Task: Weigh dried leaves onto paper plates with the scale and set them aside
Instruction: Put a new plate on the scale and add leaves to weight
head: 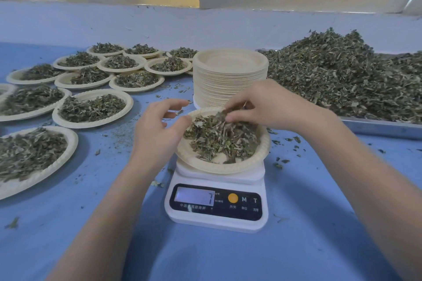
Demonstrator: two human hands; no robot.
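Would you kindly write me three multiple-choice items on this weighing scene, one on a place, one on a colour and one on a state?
1. Where does the stack of empty plates stand?
A. behind the scale
B. on the leaf pile
C. left of all the filled plates

2. What colour is the round button on the scale?
A. green
B. orange
C. blue

3. What is the right hand doing?
A. pressing a scale button
B. lifting an empty plate
C. pinching leaves over the plate on the scale

Answers:
1. A: the stack rises right behind the scale, between the filled plates and the leaf pile.
2. B: the button beside the display is orange.
3. C: its fingers are curled round leaves above the plate, while the left hand hovers at the rim.
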